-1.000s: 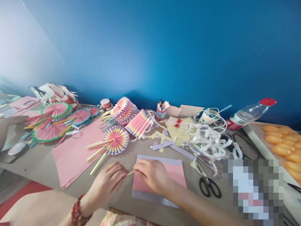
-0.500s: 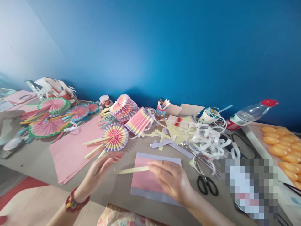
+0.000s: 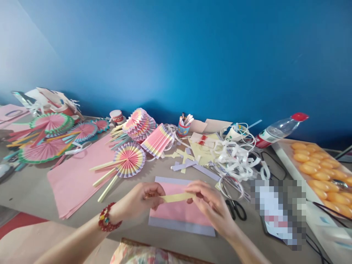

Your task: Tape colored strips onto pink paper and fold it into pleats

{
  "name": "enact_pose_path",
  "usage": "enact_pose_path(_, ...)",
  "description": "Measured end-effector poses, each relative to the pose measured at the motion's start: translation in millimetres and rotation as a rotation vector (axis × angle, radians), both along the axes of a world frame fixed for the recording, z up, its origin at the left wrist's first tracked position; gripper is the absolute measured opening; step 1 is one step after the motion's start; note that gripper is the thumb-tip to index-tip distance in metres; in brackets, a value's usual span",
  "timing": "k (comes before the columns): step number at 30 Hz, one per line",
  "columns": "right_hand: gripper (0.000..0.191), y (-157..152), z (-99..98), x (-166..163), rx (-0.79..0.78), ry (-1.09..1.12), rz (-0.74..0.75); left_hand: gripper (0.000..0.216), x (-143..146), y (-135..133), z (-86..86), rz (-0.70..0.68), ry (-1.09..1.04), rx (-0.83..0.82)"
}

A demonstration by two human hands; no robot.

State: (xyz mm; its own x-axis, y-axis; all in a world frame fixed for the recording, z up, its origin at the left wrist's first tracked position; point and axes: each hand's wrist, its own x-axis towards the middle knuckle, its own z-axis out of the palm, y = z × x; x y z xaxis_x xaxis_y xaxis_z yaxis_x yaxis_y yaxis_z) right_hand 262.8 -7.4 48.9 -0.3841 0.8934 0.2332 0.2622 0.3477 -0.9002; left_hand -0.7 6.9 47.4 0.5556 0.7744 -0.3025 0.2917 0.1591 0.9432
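A pale yellow paper strip point(image 3: 176, 198) stretches between my two hands. My left hand point(image 3: 145, 200), with a red beaded bracelet on the wrist, pinches its left end. At the other end, my right hand point(image 3: 210, 205) has its fingers closed on the strip. Beneath them a pink sheet with lavender bands point(image 3: 181, 225) lies flat on the table. Black-handled scissors point(image 3: 238, 211) rest just right of my right hand, partly under a roll of clear tape point(image 3: 231, 187). A round pleated paper fan point(image 3: 130, 160) with yellow stick handles lies beyond my left hand.
Pink paper sheets point(image 3: 68, 183) and more pleated fans point(image 3: 56, 124) spread over the left. Curled white strips point(image 3: 236, 157), paper scraps point(image 3: 189, 163) and a pen cup point(image 3: 183, 129) are at the back. A tilted bottle point(image 3: 280, 130) and a tray of orange oval things point(image 3: 316, 165) stand right.
My left hand has moved right and taken hold of the strip's free left end. My right hand still holds the other end. The view has shifted slightly to the right.
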Motion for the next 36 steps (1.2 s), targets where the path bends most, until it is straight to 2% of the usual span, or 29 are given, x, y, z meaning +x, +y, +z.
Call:
enact_pose_path(4,0.019,5.9,-10.0,0.2,-0.226,0.028,-0.087,0.019,6.3,6.8,4.4,-0.028,0.067,0.068)
enact_pose_path(10,0.022,6.0,-16.6,12.7,-0.371,0.104,-0.152,0.024,-5.2,12.6,-3.5,0.032,0.033,0.052)
enact_pose_path(20,0.028,7.6,-31.6,22.7,-0.38,0.052,-0.194,0.036,-21.5,18.4,-10.9,0.117,0.068,0.105)
enact_pose_path(26,0.031,7.6,-35.5,22.9,-0.384,0.033,-0.207,0.026,-25.1,16.6,-16.6,0.105,0.103,0.05)
enact_pose_path(33,0.03,7.9,-36.9,24.2,-0.395,-0.025,-0.174,0.022,-26.0,15.9,-25.3,0.165,0.173,0.217)
enact_pose_path(36,0.025,8.0,-36.5,24.4,-0.355,-0.112,-0.184,0.021,-25.2,16.8,-27.4,0.145,0.229,0.266)
